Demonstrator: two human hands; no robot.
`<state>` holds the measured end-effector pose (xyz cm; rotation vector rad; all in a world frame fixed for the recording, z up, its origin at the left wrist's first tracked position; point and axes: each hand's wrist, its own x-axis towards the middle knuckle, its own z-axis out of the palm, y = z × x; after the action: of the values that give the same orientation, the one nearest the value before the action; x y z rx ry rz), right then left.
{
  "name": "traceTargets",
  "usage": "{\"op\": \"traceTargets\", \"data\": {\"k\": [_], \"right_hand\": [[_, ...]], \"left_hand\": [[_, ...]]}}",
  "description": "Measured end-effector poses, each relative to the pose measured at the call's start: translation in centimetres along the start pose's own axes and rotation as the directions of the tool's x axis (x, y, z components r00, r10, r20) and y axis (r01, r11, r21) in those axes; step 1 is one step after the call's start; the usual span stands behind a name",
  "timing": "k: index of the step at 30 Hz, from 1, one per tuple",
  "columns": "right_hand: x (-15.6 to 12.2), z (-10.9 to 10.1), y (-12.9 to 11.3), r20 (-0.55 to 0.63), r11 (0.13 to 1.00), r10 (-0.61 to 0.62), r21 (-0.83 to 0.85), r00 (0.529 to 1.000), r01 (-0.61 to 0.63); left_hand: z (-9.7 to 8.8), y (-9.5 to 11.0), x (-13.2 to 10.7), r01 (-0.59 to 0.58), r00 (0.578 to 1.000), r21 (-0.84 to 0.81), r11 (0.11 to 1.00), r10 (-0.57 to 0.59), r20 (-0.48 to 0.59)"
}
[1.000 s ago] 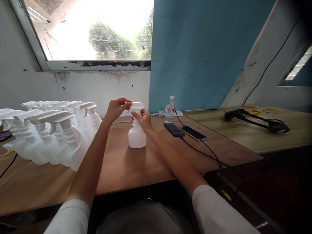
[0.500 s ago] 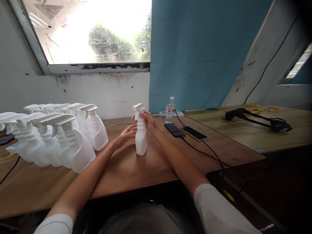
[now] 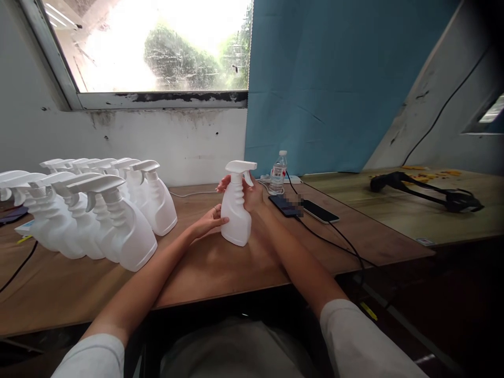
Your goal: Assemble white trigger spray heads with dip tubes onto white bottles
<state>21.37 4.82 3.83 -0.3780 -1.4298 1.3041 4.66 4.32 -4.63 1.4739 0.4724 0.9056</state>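
A white spray bottle (image 3: 236,210) with a trigger head stands on the brown table (image 3: 220,268), its nozzle pointing right. My right hand (image 3: 250,194) is wrapped round its neck from behind, just under the trigger. My left hand (image 3: 208,223) rests with fingers stretched against the lower left side of the bottle's body. A ring shows on one left finger.
Several identical white spray bottles (image 3: 118,220) stand in rows on the left of the table. A small water bottle (image 3: 278,173), two phones (image 3: 303,207) with cables and a black device (image 3: 425,189) on the lighter table lie to the right. A wall and window are behind.
My left hand left the trigger head and dropped to the bottle's base. The bottle has turned so its nozzle points right, and it sits slightly further right.
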Motion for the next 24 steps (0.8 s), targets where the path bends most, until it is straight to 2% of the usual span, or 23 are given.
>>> {"op": "traceTargets", "data": {"k": [3, 6, 10, 14, 19, 21, 24], "right_hand": [[0.0, -0.4, -0.1, 0.081, 0.999, 0.029, 0.032, 0.996, -0.032], [0.1, -1.0, -0.1, 0.192, 0.997, -0.009, 0.078, 0.981, -0.006], [0.2, -1.7, 0.1, 0.24, 0.995, -0.04, 0.099, 0.97, 0.017], [0.3, -2.1, 0.6, 0.215, 0.998, -0.015, 0.058, 0.976, 0.003], [0.5, -1.7, 1.3, 0.122, 0.996, -0.072, 0.061, 0.99, 0.065], [0.5, -1.4, 1.5, 0.123, 0.995, -0.074, 0.081, 0.99, 0.064], [0.4, -0.8, 1.6, 0.147, 0.993, -0.045, 0.115, 0.988, 0.028]], "left_hand": [[0.0, -0.4, 0.1, 0.003, 1.0, -0.022, 1.0, -0.003, -0.007], [0.0, -0.6, 0.2, 0.001, 1.0, -0.038, 0.999, -0.002, -0.01], [-0.2, -0.6, 0.3, 0.0, 1.0, -0.042, 0.999, -0.001, -0.024], [-0.7, -0.7, 0.3, -0.021, 0.997, -0.007, 1.0, 0.021, -0.072], [-0.5, -1.2, 0.1, -0.098, 0.992, 0.029, 0.995, 0.1, -0.071], [-0.1, -1.5, 0.1, -0.14, 0.987, 0.074, 0.987, 0.146, -0.073], [0.3, -1.9, 0.3, -0.137, 0.981, 0.143, 0.98, 0.155, -0.118]]}}
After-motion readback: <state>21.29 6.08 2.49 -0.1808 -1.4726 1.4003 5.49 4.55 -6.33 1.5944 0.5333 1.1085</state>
